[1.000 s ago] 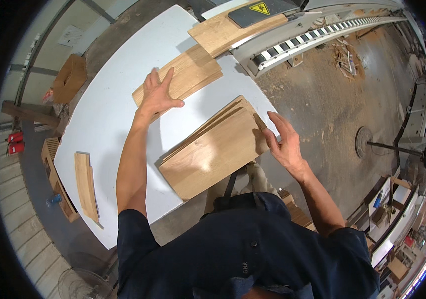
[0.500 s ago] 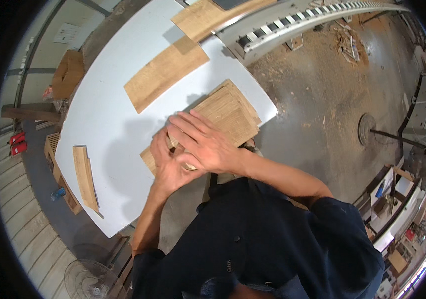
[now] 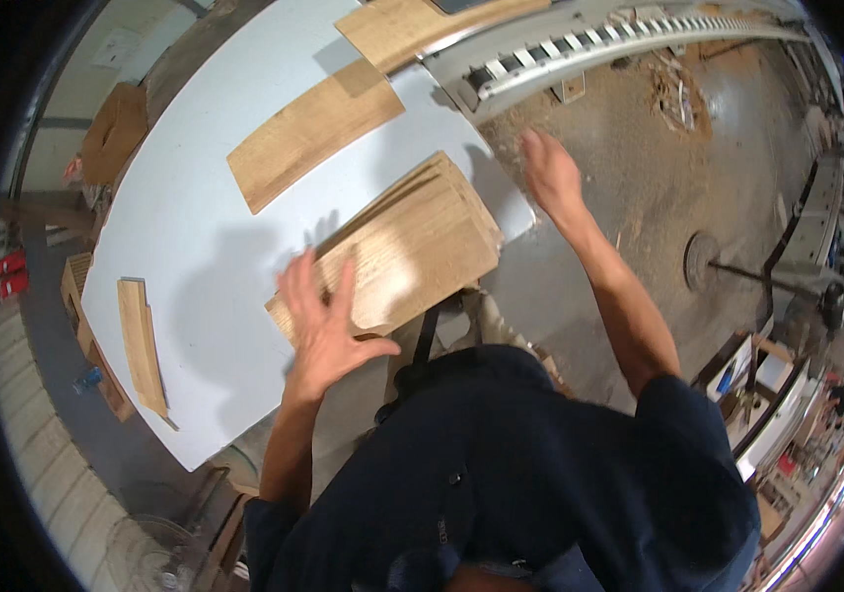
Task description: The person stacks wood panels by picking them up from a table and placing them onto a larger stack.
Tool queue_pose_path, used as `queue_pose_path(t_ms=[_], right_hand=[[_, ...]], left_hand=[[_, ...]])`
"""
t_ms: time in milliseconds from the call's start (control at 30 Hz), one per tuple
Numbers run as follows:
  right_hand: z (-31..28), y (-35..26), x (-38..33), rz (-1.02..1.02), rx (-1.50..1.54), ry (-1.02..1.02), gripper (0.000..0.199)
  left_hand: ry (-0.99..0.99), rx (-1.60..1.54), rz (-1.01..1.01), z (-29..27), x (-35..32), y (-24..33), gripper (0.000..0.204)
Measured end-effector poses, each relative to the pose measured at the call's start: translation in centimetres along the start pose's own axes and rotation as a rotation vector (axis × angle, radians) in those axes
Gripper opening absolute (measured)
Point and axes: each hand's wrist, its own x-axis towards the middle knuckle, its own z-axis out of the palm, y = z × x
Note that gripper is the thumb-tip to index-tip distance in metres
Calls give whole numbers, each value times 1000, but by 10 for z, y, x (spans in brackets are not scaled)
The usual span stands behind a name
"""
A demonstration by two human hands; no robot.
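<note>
A stack of light-brown wood planks [image 3: 412, 252] lies near the table's near right edge, its pieces slightly fanned and out of line at the far right end. Over the stack's left end is my left hand [image 3: 321, 331], fingers spread and thumb stuck out, with nothing gripped; whether it touches the top plank I cannot tell. My right hand [image 3: 552, 178] is raised beyond the table's right corner, away from the stack. Its fingers look bent but are blurred, and no object shows in it. Another wood plank [image 3: 315, 133] rests alone on the table, farther off.
The white table [image 3: 210, 222] also carries narrow wood strips [image 3: 143, 345] at its left. Beyond the single plank, a larger board [image 3: 382, 30] lies beside a conveyor-like machine rail [image 3: 580, 49]. Sawdust covers the floor [image 3: 619, 168] at right. A fan [image 3: 160, 553] stands at lower left.
My hands, together on the stack before, have parted. The right one has swung far to the right, off the planks; the left has opened and stays by the stack's left end.
</note>
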Motion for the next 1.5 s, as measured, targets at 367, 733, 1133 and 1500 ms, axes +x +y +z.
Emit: queue_pose_path(t_ms=[367,733,1133,1500], right_hand=[[22,-67,-64,-1,102,-461,88],[-2,-58,-53,178,547,-568,70],[18,-14,-39,-556,449,-457,126],[33,11,-54,-166,610,-592,117]], left_hand=[[147,-1605,-1090,21,-39,-54,93],[246,-1406,-944,14,-7,-21,88],[651,-1193,-531,89,-53,-19,93],[632,-1293,-396,95,-49,-25,114]])
